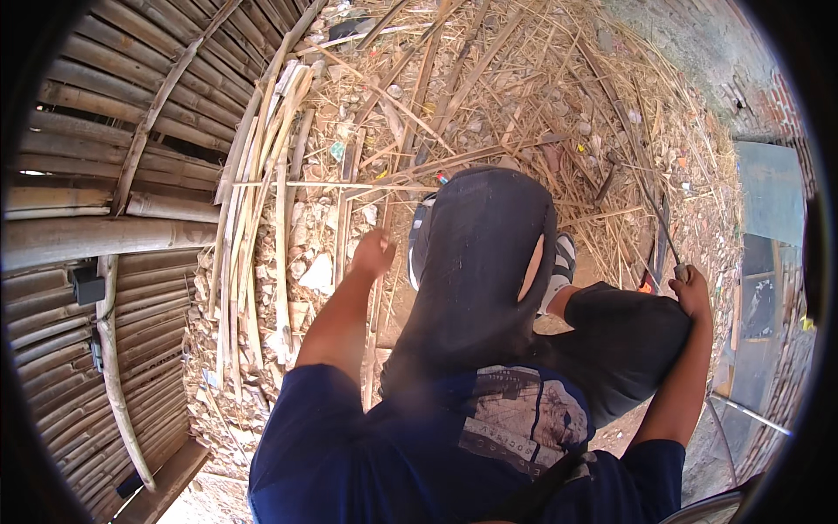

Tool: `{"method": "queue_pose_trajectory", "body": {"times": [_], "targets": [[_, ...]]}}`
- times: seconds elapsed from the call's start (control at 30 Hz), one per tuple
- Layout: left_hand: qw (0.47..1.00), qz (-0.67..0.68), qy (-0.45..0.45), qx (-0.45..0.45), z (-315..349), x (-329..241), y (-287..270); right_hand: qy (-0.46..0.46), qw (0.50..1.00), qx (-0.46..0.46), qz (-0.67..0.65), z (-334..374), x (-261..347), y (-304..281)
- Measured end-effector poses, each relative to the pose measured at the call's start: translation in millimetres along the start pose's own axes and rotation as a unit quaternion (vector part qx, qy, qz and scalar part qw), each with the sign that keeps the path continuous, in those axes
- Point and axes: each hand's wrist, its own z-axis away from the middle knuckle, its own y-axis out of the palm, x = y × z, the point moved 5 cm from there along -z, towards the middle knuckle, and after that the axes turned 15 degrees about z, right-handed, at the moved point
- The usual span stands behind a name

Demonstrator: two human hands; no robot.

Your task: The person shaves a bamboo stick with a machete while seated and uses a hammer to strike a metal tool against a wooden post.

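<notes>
My left hand (374, 253) hangs beside my raised left knee, above the littered ground. Its fingers look partly curled and blurred, and whether anything is in them cannot be made out. Just beyond it, a thin pale bamboo strip (340, 185) lies crosswise, reaching toward my knee. Out to the right, past my bent right knee, my right hand (691, 290) is closed round the grey handle of a long, thin, dark tool (667, 234). The tool points forward and left; its exact kind is unclear.
Long split bamboo strips (253, 236) lie bundled at left beside a bamboo-slat wall (87, 157). Straw, stones and dark wooden slats (423, 87) cover the ground ahead. A grey-blue panel (770, 188) leans by the right wall. My sandalled foot (560, 262) rests between my knees.
</notes>
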Motion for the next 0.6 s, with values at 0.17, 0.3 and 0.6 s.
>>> {"method": "queue_pose_trajectory", "body": {"times": [0.17, 0.3, 0.6], "targets": [[0.999, 0.021, -0.037, -0.015, -77.4, -16.8, 12.6, 0.005, 0.999, 0.018, -0.030, 1.1, 10.1, 1.1], [0.997, 0.044, -0.060, -0.035, -103.0, -26.2, 13.0, 0.009, 0.999, 0.031, -0.036, 0.0, 7.6, 6.1], [0.970, -0.011, 0.137, -0.200, -128.8, -82.4, -24.9, -0.008, 0.997, 0.055, -0.052, -13.8, 33.8, 7.1]]}}
